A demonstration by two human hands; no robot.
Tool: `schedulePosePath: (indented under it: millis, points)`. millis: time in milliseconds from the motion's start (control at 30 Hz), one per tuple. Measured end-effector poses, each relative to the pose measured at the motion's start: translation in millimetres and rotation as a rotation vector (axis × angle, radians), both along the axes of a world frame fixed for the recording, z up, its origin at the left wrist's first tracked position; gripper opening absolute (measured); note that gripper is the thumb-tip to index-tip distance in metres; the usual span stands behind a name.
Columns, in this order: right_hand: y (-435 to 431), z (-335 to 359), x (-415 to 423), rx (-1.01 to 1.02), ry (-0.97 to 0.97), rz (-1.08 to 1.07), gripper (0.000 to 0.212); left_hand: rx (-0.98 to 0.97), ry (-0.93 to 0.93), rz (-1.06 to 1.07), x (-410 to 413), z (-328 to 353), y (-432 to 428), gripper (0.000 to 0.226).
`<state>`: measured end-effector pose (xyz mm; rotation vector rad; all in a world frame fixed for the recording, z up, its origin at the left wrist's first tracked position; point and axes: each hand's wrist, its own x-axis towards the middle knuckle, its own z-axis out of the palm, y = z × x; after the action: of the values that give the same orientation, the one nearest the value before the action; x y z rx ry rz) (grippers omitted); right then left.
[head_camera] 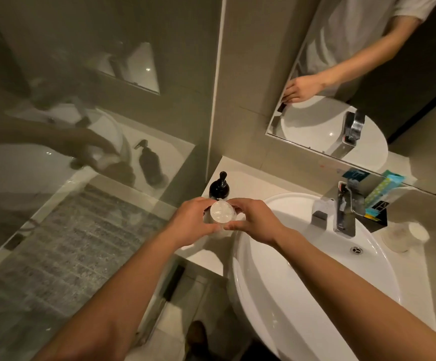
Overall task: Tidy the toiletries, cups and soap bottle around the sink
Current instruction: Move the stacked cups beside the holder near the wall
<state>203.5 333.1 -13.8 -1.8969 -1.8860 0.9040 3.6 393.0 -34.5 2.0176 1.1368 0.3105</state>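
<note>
The left hand (189,222) and right hand (254,221) both grip a clear upside-down plastic cup (221,212) beside the black pump soap bottle (219,187) on the pale worktop (250,183).

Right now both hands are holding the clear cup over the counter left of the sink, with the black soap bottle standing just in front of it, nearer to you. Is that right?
Not quite. In the head view the soap bottle stands behind the cup, toward the wall, not nearer to the person. The rest holds: the left hand and right hand both hold the clear cup over the counter left of the sink.
</note>
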Motion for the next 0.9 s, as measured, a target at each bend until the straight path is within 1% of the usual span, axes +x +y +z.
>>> schedulePosePath:
  millis: [233,333,500,633,733,900]
  points:
    - [-50,63,45,0.102,-0.005,-0.101,0.052,0.072,-0.062,-0.186,44,64,-20,0.061]
    - [-85,86,68,0.128,-0.006,-0.182,0.055,0.124,-0.043,-0.287,74,84,-35,0.062]
    - [-152,116,109,0.151,-0.033,-0.33,0.054,0.216,-0.072,-0.483,136,113,-68,0.055]
    - [-204,129,144,0.153,-0.049,-0.462,0.051,0.219,-0.127,-0.616,191,124,-99,0.051]
    - [-241,133,168,0.144,-0.07,-0.564,0.053,0.206,-0.158,-0.698,232,124,-125,0.055]
    - [-294,123,210,0.097,-0.074,-0.721,0.054,0.218,-0.148,-0.822,296,115,-167,0.055]
